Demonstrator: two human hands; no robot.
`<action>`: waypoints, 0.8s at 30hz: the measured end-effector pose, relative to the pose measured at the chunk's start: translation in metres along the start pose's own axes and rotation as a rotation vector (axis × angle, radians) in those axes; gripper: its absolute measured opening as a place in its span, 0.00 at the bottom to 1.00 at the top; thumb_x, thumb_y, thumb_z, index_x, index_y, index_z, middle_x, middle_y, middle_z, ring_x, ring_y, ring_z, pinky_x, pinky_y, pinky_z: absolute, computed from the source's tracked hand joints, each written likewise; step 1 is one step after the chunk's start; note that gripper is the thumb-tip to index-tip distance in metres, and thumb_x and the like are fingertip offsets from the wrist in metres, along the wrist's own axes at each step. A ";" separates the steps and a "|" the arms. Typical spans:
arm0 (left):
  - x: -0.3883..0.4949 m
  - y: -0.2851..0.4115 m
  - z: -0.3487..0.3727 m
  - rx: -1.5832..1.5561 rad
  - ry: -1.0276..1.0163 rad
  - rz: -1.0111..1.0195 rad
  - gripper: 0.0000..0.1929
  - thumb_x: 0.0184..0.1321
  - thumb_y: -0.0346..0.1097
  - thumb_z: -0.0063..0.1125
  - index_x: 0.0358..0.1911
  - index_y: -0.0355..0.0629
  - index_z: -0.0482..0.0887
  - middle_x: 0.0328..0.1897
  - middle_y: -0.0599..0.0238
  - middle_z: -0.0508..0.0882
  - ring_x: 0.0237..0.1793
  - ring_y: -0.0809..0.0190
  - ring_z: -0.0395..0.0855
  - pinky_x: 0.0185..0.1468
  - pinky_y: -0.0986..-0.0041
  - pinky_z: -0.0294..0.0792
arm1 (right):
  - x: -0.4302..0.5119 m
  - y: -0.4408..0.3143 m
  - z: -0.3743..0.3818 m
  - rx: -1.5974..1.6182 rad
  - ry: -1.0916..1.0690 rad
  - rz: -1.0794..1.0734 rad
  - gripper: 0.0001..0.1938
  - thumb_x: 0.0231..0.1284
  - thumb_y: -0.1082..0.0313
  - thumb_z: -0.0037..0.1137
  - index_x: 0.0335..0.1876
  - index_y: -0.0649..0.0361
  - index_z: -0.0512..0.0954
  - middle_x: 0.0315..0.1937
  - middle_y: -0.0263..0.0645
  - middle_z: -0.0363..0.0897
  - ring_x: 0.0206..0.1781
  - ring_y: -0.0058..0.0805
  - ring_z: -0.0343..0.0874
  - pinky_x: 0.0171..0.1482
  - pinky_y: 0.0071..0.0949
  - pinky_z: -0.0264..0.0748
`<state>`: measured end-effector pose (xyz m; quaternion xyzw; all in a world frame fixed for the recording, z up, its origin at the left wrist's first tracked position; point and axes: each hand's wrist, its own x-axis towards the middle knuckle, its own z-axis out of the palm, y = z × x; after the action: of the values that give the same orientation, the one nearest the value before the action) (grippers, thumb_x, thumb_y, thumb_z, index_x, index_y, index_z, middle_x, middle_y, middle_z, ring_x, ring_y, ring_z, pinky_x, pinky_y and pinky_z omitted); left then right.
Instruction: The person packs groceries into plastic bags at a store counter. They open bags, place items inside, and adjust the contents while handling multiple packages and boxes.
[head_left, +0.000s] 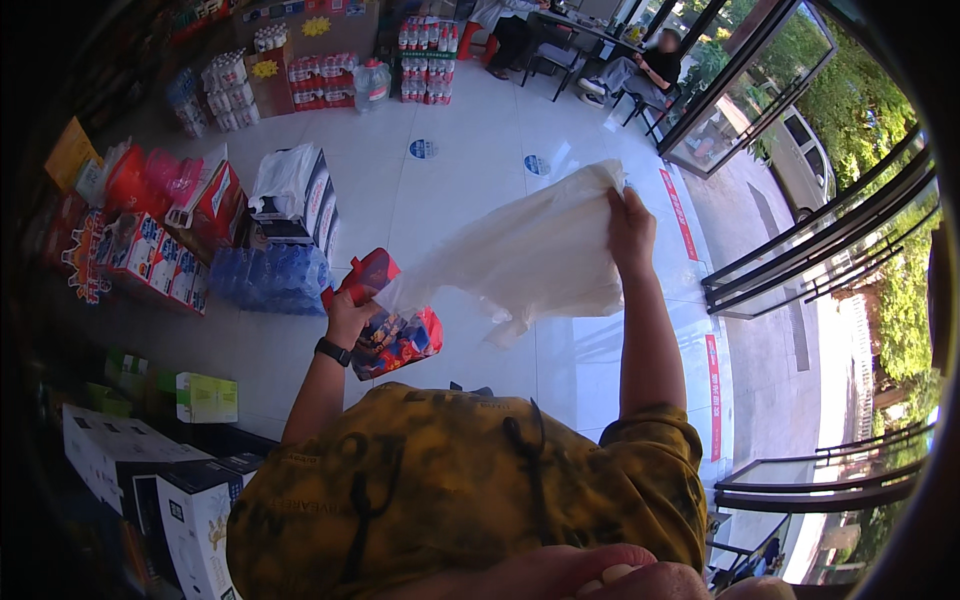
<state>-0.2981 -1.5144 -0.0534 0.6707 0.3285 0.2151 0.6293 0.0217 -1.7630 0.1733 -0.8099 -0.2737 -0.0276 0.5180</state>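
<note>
A whitish translucent plastic bag (532, 255) is stretched between my two hands above the tiled floor. My right hand (631, 231) grips its far upper end, out to the right. With the fingers closed, my left hand (349, 319) holds the bag's narrow, gathered end. The same hand also carries a colourful printed package (397, 341) with a red top part, which hangs below and beside the fingers. Part of that package is hidden behind the plastic bag and my hand. Loose edges of the plastic bag droop near its middle.
At left stand blue-wrapped bottles (270, 277), boxes (296, 195) and red basins (139, 180). White cartons (127, 457) are at lower left. Packs of red-capped bottles (427, 60) line the back. A seated person (660, 67) is near the glass door (750, 90); another sits at a table.
</note>
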 end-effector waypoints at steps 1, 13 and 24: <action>0.000 0.001 0.000 -0.153 0.007 0.068 0.20 0.54 0.32 0.67 0.51 0.36 0.79 0.28 0.73 0.80 0.23 0.76 0.73 0.26 0.83 0.65 | 0.000 -0.001 -0.002 -0.052 0.003 -0.171 0.09 0.67 0.66 0.50 0.34 0.63 0.72 0.20 0.40 0.72 0.25 0.26 0.71 0.33 0.28 0.71; -0.023 0.089 0.055 -0.045 -0.196 0.653 0.53 0.45 0.44 0.77 0.72 0.40 0.52 0.62 0.54 0.76 0.58 0.62 0.76 0.62 0.67 0.66 | -0.092 -0.038 0.116 -0.500 -0.791 -0.852 0.08 0.58 0.67 0.48 0.42 0.52 0.75 0.30 0.40 0.80 0.35 0.42 0.81 0.34 0.39 0.76; -0.036 0.074 0.038 0.036 0.204 0.618 0.03 0.59 0.24 0.56 0.29 0.39 0.80 0.25 0.66 0.81 0.29 0.71 0.76 0.35 0.75 0.69 | -0.076 -0.032 0.095 -0.533 -1.180 -0.351 0.14 0.60 0.54 0.53 0.42 0.55 0.81 0.38 0.45 0.82 0.46 0.45 0.79 0.50 0.40 0.74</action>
<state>-0.2845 -1.5661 0.0193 0.7245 0.1747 0.4563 0.4862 -0.0810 -1.7036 0.1308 -0.7330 -0.6225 0.2693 0.0517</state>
